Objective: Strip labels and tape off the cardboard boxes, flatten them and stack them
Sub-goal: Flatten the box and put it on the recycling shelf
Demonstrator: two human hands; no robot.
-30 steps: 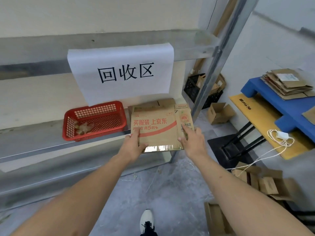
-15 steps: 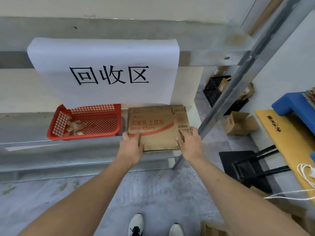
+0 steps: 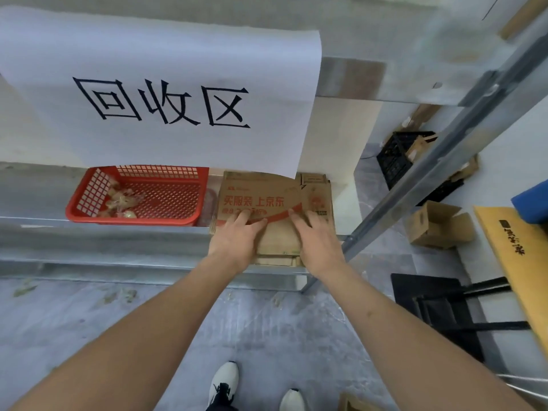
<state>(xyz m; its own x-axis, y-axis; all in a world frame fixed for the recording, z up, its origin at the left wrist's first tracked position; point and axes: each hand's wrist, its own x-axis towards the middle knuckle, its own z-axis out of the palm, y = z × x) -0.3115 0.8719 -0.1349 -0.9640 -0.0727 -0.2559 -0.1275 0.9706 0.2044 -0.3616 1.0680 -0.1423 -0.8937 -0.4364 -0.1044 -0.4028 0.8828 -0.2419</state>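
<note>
A flattened brown cardboard box (image 3: 267, 194) with red print lies on top of a small stack of flat cardboard on the metal shelf (image 3: 103, 229). My left hand (image 3: 234, 238) rests flat on its near left part, fingers stretched forward. My right hand (image 3: 317, 238) lies flat on its near right part, fingers straight too. Both palms press down on the cardboard; neither hand curls round it. The stack's lower sheets show only at the near edge under my wrists.
A red mesh basket (image 3: 189, 203) with scraps of tape and labels stands left of the stack. A white paper sign (image 3: 160, 93) hangs over the shelf. A slanted metal upright (image 3: 444, 164), an open small box (image 3: 439, 223) and a black crate (image 3: 397, 155) are to the right.
The flattened box went from being held at the shelf's edge to lying fully on the stack. Both hands slid forward on top of it, and my view moved closer.
</note>
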